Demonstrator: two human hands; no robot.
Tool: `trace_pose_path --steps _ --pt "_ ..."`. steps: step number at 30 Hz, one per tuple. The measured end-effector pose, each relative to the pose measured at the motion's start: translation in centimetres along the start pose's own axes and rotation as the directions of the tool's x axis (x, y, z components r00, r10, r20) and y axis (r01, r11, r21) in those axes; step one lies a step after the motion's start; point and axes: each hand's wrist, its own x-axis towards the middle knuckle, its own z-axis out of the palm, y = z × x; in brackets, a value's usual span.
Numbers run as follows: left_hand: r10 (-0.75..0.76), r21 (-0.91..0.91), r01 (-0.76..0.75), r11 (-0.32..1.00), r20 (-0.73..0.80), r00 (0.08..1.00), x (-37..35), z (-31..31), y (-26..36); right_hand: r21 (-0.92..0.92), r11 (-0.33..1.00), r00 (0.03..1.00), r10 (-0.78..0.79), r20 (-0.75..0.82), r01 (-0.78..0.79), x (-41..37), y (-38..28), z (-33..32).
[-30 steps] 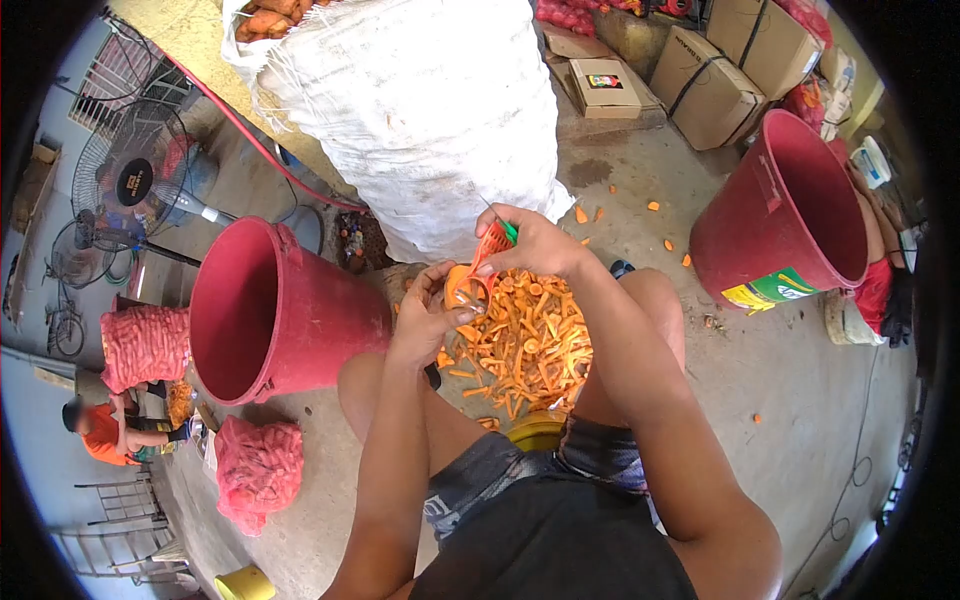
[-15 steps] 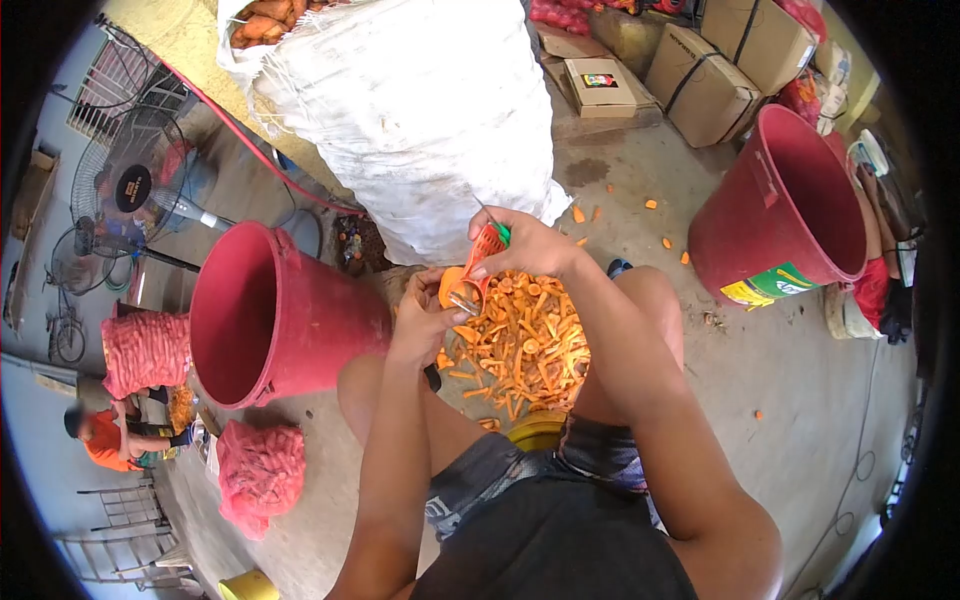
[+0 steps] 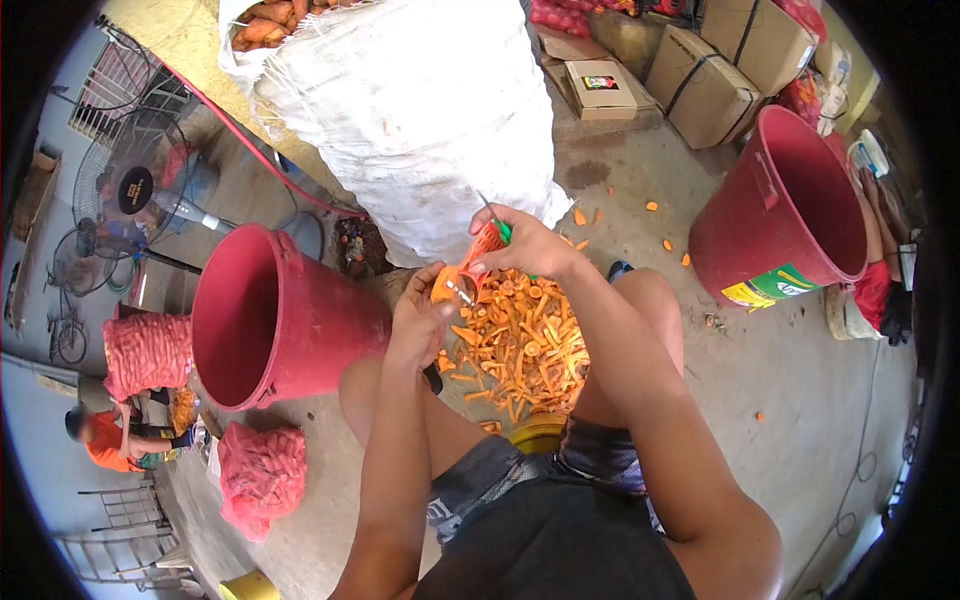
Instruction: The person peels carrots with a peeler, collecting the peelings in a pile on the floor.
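Observation:
My left hand [image 3: 418, 318] is closed round a bright orange carrot piece [image 3: 443, 286], with the thumb along its lower side. Pressed against this piece is the metal blade of an orange peeler [image 3: 484, 244], gripped by its slotted handle in my right hand [image 3: 522, 246]. A small knife with a green handle [image 3: 503, 231] also sits in the right hand, its thin blade pointing up and away. Below both hands, a heap of cut orange carrot pieces [image 3: 535, 340] lies between my legs, at the rim of a yellow container [image 3: 540, 430].
A tall white sack [image 3: 430, 120] filled with orange-red roots stands ahead. Large red tubs flank me, one on the left [image 3: 310, 325] and one on the right [image 3: 720, 225]. Pink mesh bags [image 3: 260, 475], a fan [image 3: 135, 190] and a seated person [image 3: 105, 440] are further left.
The carrot piece and the peeler's blade have turned slightly against each other, and the left hand has shifted a little. Both hands keep their hold.

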Motion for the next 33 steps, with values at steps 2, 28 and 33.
trace_pose_path --steps 2,28,33 --pt "-0.062 0.048 0.064 0.997 -0.049 0.997 -0.3 0.5 0.2 -0.068 0.998 0.998 -0.001 0.063 0.006 -0.2 -0.6 0.0" --pt "-0.043 -0.089 0.055 0.994 0.135 0.990 -1.3 1.5 1.9 -0.015 0.980 0.967 0.191 -0.169 -0.196 1.5 2.0 -2.7" --pt "-0.048 -0.063 0.050 0.997 0.032 0.998 -0.3 0.3 0.6 0.007 0.999 0.998 0.052 -0.043 -0.051 0.8 0.7 -0.7"
